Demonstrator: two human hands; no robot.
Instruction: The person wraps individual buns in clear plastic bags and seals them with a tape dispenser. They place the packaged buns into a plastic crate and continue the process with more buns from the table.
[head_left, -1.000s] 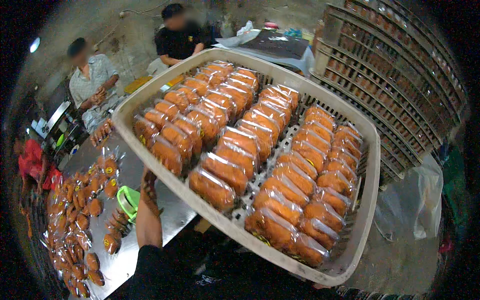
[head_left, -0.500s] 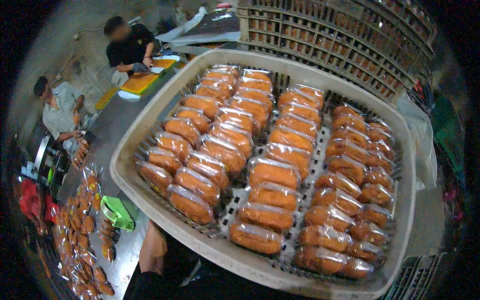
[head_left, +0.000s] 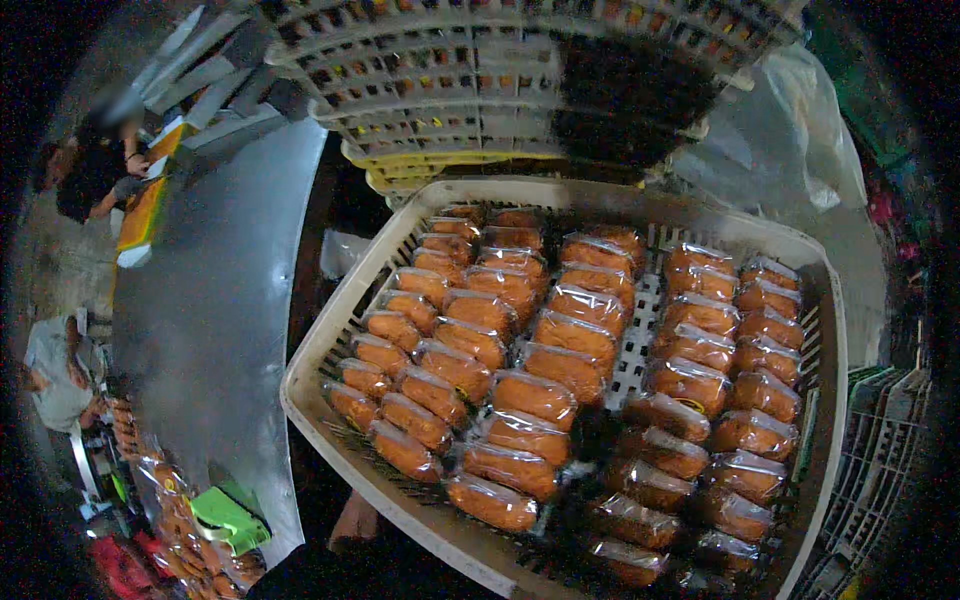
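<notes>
"While the slotted beige crate (head_left: 435, 530) serves as the reference item, where is it, and what is loaded in it?"

"It is directly before me, near, extending from the centre to the right. Orange-brown wrapped pastries (head_left: 533, 395) fill it in five lengthwise rows: two at left, one in the middle, two at right. A bare strip of pale slotted floor (head_left: 632, 340) separates the middle row from the right pair. The near right portion lies in shadow."

"Specify the state of your fingers."

"My left forearm (head_left: 355, 522) shows beside the crate's near left wall. The wall conceals my left hand, and my right hand is out of view, so I cannot tell whether the fingers of either are wide, narrow or gripping."

"List the surroundings."

"Far: a stack of slotted crates (head_left: 470, 80), with yellow ones at its base. Far right: a clear plastic sheet (head_left: 800, 130). Right: further slotted crates (head_left: 880, 450). Left: a metal table (head_left: 220, 300), bearing a green plastic object (head_left: 232, 520) and loose wrapped pastries (head_left: 180, 540) at its near end. Along its left side are two co-workers: one in a light shirt (head_left: 55, 370), and, farther off, one in a dark top (head_left: 90, 180), hands at a yellow tray (head_left: 145, 215)."
</notes>
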